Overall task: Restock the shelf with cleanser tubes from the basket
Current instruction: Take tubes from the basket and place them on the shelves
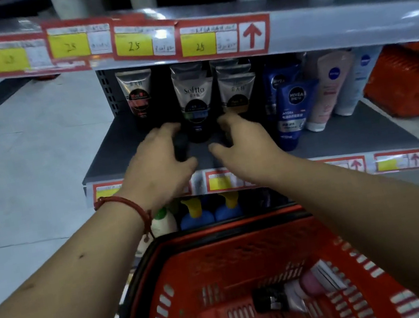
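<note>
Red basket (222, 268) sits below the hands, cleanser tubes (296, 293) lying in it. On the shelf (121, 143), left hand (159, 165) and right hand (242, 147) flank a standing Softto tube (193, 100), fingers curled; whether they grip it I cannot tell.

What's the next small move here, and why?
Probably draw both hands back and reach into the basket for another tube. The Softto tube already stands upright on the shelf between the left hand and right hand, and tubes still lie in the basket.
</note>
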